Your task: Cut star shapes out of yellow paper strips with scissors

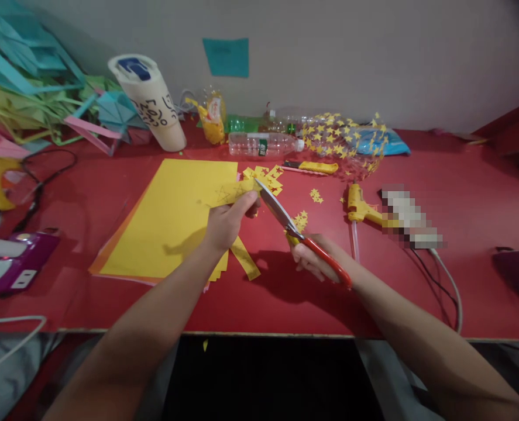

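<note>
My left hand (227, 223) pinches a strip of yellow paper (228, 193) that has star outlines drawn on it. In my right hand (309, 257) is a pair of scissors (316, 250) with red handles, its blade tips at the strip's right end. Beneath my left hand lies a stack of yellow paper (189, 210), with orange and pink sheets showing at its edges. Another yellow strip (245, 258) rests beside the stack. Cut scraps (268, 176) with star-shaped holes lie behind the blades, and small yellow stars (300, 220) are piled near my right hand.
A yellow glue gun (359, 204) and a pixelated device with cables are at right. Along the wall stand a white tumbler (154, 105), a clear plastic bottle (259, 145) and a star-covered transparent form (338, 137). A utility knife (316, 168) lies behind the scraps. Folded paper models (26, 52) fill the left corner.
</note>
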### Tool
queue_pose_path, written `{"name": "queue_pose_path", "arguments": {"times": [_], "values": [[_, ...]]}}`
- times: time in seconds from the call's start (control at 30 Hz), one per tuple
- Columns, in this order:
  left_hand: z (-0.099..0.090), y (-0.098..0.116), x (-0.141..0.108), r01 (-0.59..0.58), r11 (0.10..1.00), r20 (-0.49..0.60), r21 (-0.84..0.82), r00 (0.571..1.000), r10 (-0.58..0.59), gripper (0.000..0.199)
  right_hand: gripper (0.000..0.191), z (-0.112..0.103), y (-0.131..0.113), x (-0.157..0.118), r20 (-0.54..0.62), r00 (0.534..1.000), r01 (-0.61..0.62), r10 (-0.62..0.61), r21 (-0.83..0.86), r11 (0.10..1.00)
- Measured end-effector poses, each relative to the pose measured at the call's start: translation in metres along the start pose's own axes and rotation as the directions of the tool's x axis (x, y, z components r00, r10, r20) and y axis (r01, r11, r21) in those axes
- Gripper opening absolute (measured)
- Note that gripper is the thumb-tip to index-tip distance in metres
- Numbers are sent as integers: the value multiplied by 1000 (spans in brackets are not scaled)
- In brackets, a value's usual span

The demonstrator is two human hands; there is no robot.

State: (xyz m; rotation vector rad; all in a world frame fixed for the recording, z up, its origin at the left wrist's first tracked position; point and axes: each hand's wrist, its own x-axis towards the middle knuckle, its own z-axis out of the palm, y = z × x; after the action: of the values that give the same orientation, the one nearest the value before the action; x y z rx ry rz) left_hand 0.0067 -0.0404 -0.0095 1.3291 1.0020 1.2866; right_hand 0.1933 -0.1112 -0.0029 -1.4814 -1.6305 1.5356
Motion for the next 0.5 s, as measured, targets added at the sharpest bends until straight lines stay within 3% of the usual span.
{"name": "queue_pose_path", "arguments": {"times": [0.23, 0.5], "values": [[0, -5, 1, -2, 999, 24, -45, 1000, 3, 27, 48, 3, 0, 1, -18, 999, -26, 27, 29, 999], [3, -7, -2, 103, 994, 17, -39, 995, -102, 32, 52, 7, -2, -1, -29, 998, -49, 51, 54, 997]]}}
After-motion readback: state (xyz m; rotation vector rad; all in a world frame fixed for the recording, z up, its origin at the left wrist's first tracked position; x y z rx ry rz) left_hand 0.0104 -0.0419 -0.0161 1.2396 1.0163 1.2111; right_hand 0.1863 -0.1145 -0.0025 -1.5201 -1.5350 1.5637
